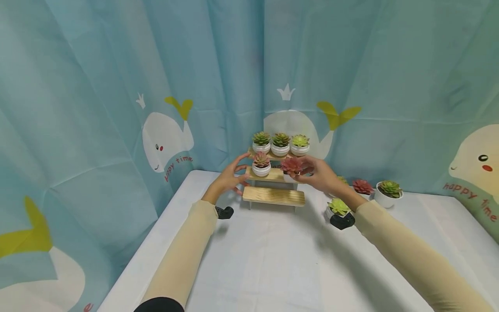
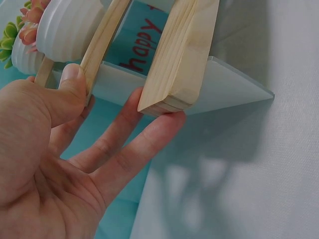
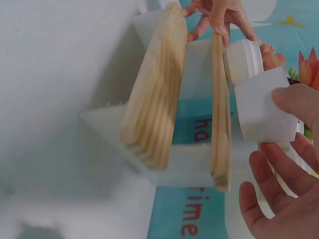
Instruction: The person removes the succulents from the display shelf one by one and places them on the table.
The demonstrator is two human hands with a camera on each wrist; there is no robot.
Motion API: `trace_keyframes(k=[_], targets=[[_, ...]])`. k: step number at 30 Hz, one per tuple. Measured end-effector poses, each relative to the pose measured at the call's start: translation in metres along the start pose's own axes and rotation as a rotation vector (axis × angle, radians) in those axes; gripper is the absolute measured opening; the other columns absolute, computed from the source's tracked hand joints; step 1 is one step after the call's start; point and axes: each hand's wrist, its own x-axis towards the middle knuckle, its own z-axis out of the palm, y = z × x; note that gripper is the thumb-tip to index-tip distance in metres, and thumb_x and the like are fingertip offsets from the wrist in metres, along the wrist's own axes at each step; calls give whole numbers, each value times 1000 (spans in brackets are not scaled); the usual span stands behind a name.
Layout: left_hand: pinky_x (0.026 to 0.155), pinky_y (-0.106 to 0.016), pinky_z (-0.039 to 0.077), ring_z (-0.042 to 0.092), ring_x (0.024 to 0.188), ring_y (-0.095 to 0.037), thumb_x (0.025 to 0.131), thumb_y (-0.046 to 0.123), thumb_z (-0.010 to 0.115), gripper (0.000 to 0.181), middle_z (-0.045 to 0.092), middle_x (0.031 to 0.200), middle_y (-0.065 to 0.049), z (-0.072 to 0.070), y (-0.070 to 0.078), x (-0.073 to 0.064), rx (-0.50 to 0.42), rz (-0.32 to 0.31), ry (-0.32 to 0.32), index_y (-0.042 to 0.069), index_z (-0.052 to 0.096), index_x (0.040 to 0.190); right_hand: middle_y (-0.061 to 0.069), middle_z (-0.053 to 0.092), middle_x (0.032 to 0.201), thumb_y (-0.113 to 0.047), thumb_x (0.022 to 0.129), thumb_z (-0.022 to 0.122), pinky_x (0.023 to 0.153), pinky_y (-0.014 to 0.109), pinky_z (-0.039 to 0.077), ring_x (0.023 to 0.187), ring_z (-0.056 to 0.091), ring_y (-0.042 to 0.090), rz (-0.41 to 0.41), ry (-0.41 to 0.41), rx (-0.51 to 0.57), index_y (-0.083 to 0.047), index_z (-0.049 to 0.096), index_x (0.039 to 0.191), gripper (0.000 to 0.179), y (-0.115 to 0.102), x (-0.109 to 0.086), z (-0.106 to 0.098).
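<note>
A three-step wooden display stand (image 1: 273, 196) with white side supports is in the middle of the head view. My left hand (image 1: 229, 177) is at its left end, fingers spread and fairly straight. In the left wrist view its thumb (image 2: 73, 92) touches the middle shelf's end and fingertips touch the lowest shelf (image 2: 174, 74). My right hand (image 1: 322, 175) holds a red potted succulent (image 1: 291, 165) by its white pot (image 3: 264, 107), thumb on one side and fingers on the other. The pot is close over the middle shelf's right part. A pink potted succulent (image 1: 261, 164) stands on that shelf's left.
Three green potted succulents (image 1: 280, 145) line the top shelf. To the right on the white table (image 1: 265, 260) are more pots, including a red succulent (image 1: 363, 186), a green one (image 1: 390, 190) and a yellow-green one (image 1: 338, 206). A blue whale-print curtain (image 1: 234, 65) hangs behind.
</note>
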Motion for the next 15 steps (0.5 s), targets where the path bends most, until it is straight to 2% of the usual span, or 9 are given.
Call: trace_keyframes(k=[3, 8, 15], targets=[[65, -62, 61, 72, 95, -44, 102, 9, 63, 78, 28, 165, -19, -1, 0, -1, -5, 5, 2, 43, 24, 162, 17, 65, 126, -14, 93, 78, 88, 51, 57, 108, 67, 34, 1, -1, -9, -4, 57, 140, 52, 3, -8, -5], [65, -61, 61, 71, 98, -46, 102, 10, 63, 79, 27, 165, -20, -1, -1, -1, -11, 16, -9, 42, 23, 162, 18, 65, 128, -16, 94, 77, 88, 50, 56, 111, 65, 35, 52, 0, -45, -4, 54, 145, 56, 5, -22, -17], [66, -64, 60, 73, 95, -41, 102, 11, 63, 77, 29, 165, -19, -1, -2, 1, 6, 12, 10, 44, 25, 161, 18, 64, 128, -19, 96, 76, 87, 41, 57, 114, 64, 34, 101, -5, -61, -2, 51, 145, 57, 11, -40, -38]])
